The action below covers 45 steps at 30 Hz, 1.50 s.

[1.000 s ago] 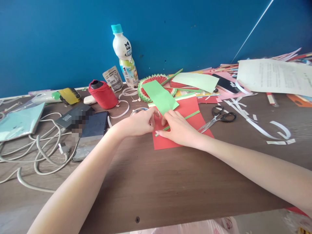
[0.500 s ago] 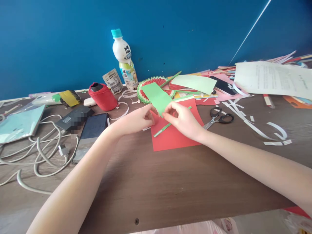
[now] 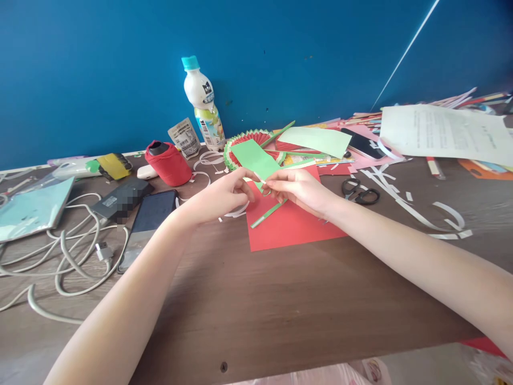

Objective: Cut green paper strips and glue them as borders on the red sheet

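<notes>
The fingertips of both hands meet at the near end of a light green paper rectangle (image 3: 255, 155). My right hand (image 3: 306, 188) is closed in a pinch at that end, with a small whitish bit showing at its fingertips. From the other side, my left hand (image 3: 222, 197) reaches in with bent fingers, its index fingertip at the paper's near edge; whether it grips anything there is hidden. Below them lies a red sheet (image 3: 280, 232) with a narrow green strip (image 3: 267, 215) on it. Black-handled scissors (image 3: 363, 195) rest to the right, their blades mostly covered by my right hand.
Behind the paper are a pleated red-green paper fan (image 3: 234, 152), a pale green sheet (image 3: 318, 140) and a bottle (image 3: 206, 107). Left lie a phone (image 3: 154, 214), a red-wrapped object (image 3: 170, 167) and cables (image 3: 94, 235). White paper strips (image 3: 417, 211) and a printed sheet (image 3: 441, 131) are right.
My right hand has shifted slightly left, and its fingertips have closed in on those of my left hand. The green paper's near end is now more covered by the fingers.
</notes>
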Tool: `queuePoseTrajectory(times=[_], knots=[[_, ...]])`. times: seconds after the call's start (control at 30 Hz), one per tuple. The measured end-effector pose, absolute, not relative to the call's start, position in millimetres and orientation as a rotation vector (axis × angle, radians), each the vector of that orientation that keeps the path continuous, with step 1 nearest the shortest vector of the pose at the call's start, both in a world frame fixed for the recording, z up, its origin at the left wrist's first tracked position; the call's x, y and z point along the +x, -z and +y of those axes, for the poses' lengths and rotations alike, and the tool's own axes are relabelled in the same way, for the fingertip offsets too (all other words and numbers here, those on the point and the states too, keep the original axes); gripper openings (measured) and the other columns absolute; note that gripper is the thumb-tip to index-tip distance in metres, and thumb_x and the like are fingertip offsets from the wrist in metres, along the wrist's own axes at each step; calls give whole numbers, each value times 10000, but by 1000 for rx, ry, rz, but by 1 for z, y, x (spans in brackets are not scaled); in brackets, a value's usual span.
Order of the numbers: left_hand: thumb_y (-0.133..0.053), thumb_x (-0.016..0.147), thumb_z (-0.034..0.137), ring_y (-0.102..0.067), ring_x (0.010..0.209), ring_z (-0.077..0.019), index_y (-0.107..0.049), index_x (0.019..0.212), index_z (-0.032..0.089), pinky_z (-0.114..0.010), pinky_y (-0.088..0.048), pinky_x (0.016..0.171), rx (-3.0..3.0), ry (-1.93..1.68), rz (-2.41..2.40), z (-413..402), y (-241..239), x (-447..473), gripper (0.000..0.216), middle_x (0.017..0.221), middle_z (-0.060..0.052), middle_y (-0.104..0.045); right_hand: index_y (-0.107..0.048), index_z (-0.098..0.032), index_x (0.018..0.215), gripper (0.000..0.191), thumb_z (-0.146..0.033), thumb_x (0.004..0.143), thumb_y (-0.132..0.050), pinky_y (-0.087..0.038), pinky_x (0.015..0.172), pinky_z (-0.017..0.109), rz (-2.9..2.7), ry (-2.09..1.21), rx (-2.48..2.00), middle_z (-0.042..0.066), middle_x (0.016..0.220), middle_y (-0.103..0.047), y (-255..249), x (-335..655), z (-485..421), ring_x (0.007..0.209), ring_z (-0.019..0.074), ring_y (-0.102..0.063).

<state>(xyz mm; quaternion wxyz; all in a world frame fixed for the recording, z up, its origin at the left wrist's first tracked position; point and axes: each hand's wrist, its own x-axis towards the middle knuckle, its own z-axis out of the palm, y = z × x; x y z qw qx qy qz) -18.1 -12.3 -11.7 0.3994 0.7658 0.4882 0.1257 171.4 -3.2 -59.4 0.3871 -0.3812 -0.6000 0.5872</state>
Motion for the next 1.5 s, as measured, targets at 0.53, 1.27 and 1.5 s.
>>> queuePoseTrajectory(times=[0.53,1.27,1.5], knots=[[-441,747,256,-541,756,-155,-596,1031,241,-271,-421,666,2213,-246,1404,-15,16,-14,324,865,-1,-614,-580,-156,683,85,-192,754,-549,-396,623,267,-1914,-1400,-996,10,667,-616,32,192,7,637,113,-541],[-631,671,389,-380,984,-241,-550,936,273,-427,-307,873,2448,12,1361,-9,33,-16,301,988,-6,-479,-560,-157,690,102,-211,772,-533,-427,528,233,-2217,-1713,-1129,18,653,-607,44,213,29,567,107,-561],[-615,691,367,-357,1032,-247,-567,955,305,-459,-282,923,2441,35,1273,-8,33,-16,276,1055,-4,-450,-575,-169,722,87,-244,759,-551,-422,546,236,-2414,-1569,-1133,-6,618,-556,43,210,30,569,109,-536]])
